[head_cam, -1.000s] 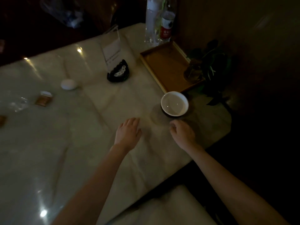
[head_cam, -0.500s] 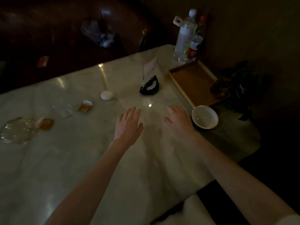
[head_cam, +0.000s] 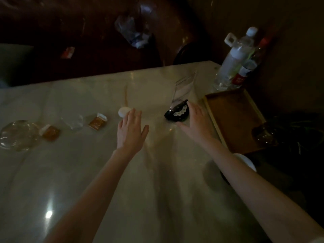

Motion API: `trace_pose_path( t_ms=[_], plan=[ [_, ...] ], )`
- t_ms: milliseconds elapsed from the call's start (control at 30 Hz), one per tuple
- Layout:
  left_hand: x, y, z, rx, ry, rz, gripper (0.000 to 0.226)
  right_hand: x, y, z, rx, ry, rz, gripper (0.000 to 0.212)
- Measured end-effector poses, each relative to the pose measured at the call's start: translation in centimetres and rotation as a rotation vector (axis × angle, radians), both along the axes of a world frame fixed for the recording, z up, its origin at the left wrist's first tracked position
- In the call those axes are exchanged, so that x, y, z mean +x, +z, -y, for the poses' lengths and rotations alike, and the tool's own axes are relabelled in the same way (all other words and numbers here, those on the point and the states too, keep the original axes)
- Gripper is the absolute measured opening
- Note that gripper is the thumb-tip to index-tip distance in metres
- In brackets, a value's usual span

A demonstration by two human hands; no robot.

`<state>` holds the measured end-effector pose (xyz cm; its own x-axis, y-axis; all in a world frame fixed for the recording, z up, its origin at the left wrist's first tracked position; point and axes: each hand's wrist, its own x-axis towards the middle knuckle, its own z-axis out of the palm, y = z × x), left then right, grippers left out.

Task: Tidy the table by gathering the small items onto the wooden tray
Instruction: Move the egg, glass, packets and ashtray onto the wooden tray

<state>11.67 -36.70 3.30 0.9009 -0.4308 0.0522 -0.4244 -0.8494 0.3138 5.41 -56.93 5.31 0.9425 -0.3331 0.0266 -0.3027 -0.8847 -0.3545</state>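
R hand [head_cam: 194,120] spread, empty, just left of tray [head_cam: 233,118], by black holder [head_cam: 178,113]. L hand [head_cam: 130,132] flat, empty, near egg [head_cam: 124,112]. Grab holder low w/ whole grip, lift slow.

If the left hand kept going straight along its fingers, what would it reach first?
Most likely the small white oval object just past the fingertips of the left hand. Whether they already touch is unclear in this dim view.
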Motion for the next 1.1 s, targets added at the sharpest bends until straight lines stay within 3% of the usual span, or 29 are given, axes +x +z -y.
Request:
trace_pose_path(
  t_ms=[300,633,1100],
  plan=[
    [5.3,-4.3,0.9,-0.026,0.245,-0.109,0.067,4.7,-5.7,2.5,0.286,-0.132,0.025,0.115],
    [8.0,-7.7,1.9,-0.075,0.392,-0.149,0.054,7.6,-9.6,2.8,0.484,-0.210,0.103,0.132],
    [6.5,-6.5,2.7,-0.338,0.367,-0.051,0.057,7.2,-8.3,2.8,0.536,-0.223,0.284,0.098]
  ],
)
